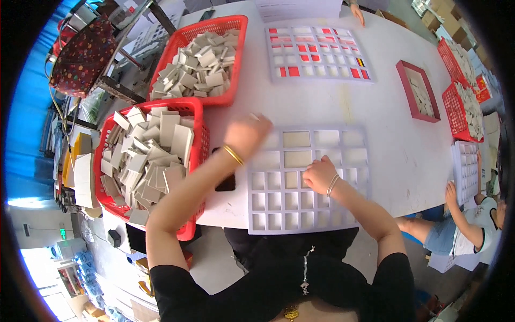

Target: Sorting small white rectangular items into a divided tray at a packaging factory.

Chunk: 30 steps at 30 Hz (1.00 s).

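A white compartment tray (309, 232) lies in front of me on the white table. Some of its cells hold cream-grey tiles, among them a larger tile (296, 139) in the back row. My left hand (248, 137) is over the tray's back left corner, its fingers curled but smeared by motion; whether it holds anything is unclear. My right hand (320, 175) is bent down over the middle cells, fingers drawn together beside a tile (291, 180). Its fingertips hide whatever they touch.
Red baskets of loose tiles stand at left, one near (199, 145) and one farther (240, 59). A dark phone (226, 183) lies beside the tray. Farther back are a tray with red pieces (322, 79) and a red box (424, 91). A co-worker (475, 225) sits at right.
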Each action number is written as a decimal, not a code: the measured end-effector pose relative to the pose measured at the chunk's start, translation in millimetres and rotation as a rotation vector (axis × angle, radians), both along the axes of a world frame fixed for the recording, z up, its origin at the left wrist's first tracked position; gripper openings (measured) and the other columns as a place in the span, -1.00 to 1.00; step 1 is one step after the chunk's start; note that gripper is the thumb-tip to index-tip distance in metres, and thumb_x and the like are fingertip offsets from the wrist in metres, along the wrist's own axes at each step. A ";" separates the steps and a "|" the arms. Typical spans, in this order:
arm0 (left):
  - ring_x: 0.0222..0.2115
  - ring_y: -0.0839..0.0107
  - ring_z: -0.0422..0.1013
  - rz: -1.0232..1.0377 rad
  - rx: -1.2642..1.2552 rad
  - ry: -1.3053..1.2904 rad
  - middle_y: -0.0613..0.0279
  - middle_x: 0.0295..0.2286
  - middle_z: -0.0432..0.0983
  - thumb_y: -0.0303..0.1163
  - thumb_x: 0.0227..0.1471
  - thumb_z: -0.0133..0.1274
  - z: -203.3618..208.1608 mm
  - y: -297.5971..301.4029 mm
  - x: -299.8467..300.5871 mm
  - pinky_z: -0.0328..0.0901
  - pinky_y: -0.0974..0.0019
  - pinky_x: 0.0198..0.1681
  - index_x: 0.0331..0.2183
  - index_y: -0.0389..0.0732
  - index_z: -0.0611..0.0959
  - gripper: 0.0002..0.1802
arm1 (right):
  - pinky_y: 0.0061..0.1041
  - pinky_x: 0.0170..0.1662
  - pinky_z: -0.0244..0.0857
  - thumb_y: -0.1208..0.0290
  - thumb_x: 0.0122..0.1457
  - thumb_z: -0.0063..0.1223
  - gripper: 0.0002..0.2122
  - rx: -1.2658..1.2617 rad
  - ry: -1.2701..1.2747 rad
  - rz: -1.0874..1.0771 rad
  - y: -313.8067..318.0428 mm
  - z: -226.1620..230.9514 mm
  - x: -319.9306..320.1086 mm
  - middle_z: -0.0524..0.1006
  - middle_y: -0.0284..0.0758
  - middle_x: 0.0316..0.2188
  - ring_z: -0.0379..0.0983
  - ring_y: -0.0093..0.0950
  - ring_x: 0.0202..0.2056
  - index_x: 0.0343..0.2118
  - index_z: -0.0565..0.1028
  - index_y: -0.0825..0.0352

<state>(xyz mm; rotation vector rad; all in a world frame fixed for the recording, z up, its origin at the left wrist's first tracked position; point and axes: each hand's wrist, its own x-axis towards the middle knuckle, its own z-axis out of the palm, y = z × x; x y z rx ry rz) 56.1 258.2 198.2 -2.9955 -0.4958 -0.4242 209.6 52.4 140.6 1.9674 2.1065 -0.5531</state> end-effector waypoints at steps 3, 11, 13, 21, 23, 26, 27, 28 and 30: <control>-0.44 0.14 0.45 0.411 0.018 -0.062 0.13 -0.54 0.45 -0.19 -0.11 0.03 31.3 98.2 -14.9 0.33 0.11 -0.41 -0.41 -0.16 0.53 -0.75 | -0.32 -0.20 0.11 0.36 -0.01 0.03 -0.86 0.590 0.176 -0.068 43.7 6.5 11.9 0.47 -0.42 -0.42 0.38 -0.43 -0.32 -0.34 0.47 0.16; -0.05 0.27 0.36 0.942 -0.504 0.292 0.16 -0.08 0.42 0.14 -0.42 0.25 25.3 192.0 -36.5 0.02 0.01 0.09 0.01 -0.14 0.33 -0.03 | -0.30 -0.15 0.17 0.44 -0.04 0.08 -0.64 0.967 0.355 -0.125 267.8 65.1 -35.9 0.41 -0.34 -0.24 0.35 -0.33 -0.17 -0.11 0.38 0.14; -0.04 0.27 0.35 0.907 -0.487 0.266 0.16 -0.06 0.41 0.13 -0.43 0.26 21.8 192.5 -37.3 0.03 0.03 0.09 0.00 -0.14 0.34 -0.05 | -0.29 -0.15 0.18 0.43 -0.05 0.09 -0.60 0.957 0.337 -0.131 310.3 55.2 -49.9 0.39 -0.33 -0.21 0.33 -0.33 -0.14 -0.08 0.36 0.13; -0.24 0.18 0.44 0.812 -0.468 -0.086 0.13 -0.31 0.52 -0.20 -0.37 0.21 11.3 197.4 -40.0 0.31 0.23 -0.17 -0.21 -0.14 0.46 -0.43 | -0.32 -0.14 0.18 0.41 -0.06 0.04 -0.88 0.978 0.188 -0.212 349.0 28.9 -58.2 0.38 -0.37 -0.27 0.31 -0.39 -0.14 -0.41 0.54 0.12; -0.31 0.17 0.46 0.749 -0.485 -0.266 0.14 -0.38 0.54 -0.37 -0.31 0.14 -3.4 201.6 -51.5 0.34 0.22 -0.25 -0.25 -0.17 0.47 -0.56 | -0.30 -0.19 0.21 0.42 -0.14 0.13 -0.80 1.177 0.399 -0.187 341.8 21.2 -57.3 0.44 -0.35 -0.30 0.36 -0.33 -0.21 -0.36 0.52 0.16; -0.32 0.10 0.43 0.687 -0.301 -0.466 0.10 -0.40 0.50 -0.42 -0.27 0.05 -16.1 204.4 -50.6 0.33 0.14 -0.27 -0.29 -0.15 0.48 -0.65 | -0.31 -0.28 0.28 0.43 -0.10 0.11 -0.81 1.127 0.546 -0.229 335.8 12.8 -41.7 0.51 -0.31 -0.40 0.43 -0.29 -0.33 -0.34 0.51 0.16; -0.31 0.09 0.43 0.681 -0.260 -0.515 0.08 -0.40 0.49 -0.43 -0.27 0.04 -18.9 205.5 -51.8 0.32 0.14 -0.26 -0.28 -0.17 0.48 -0.65 | -0.31 -0.28 0.28 0.43 -0.10 0.11 -0.81 1.128 0.546 -0.237 332.1 15.5 -41.5 0.51 -0.31 -0.40 0.43 -0.29 -0.33 -0.34 0.51 0.16; -0.31 0.07 0.42 0.674 -0.220 -0.562 0.06 -0.40 0.49 -0.43 -0.26 0.04 -20.9 207.7 -52.7 0.32 0.13 -0.25 -0.28 -0.18 0.48 -0.65 | -0.33 -0.32 0.31 0.44 -0.08 0.09 -0.82 1.104 0.600 -0.219 329.6 18.1 -42.4 0.52 -0.31 -0.45 0.44 -0.27 -0.38 -0.34 0.50 0.17; -0.35 0.09 0.42 0.646 -0.207 -0.642 0.04 -0.42 0.47 -0.45 -0.24 0.06 -21.5 208.7 -53.2 0.32 0.15 -0.27 -0.31 -0.23 0.51 -0.69 | -0.36 -0.35 0.34 0.45 -0.06 0.08 -0.85 1.029 0.634 -0.211 326.0 22.1 -42.4 0.53 -0.34 -0.52 0.47 -0.28 -0.42 -0.37 0.49 0.17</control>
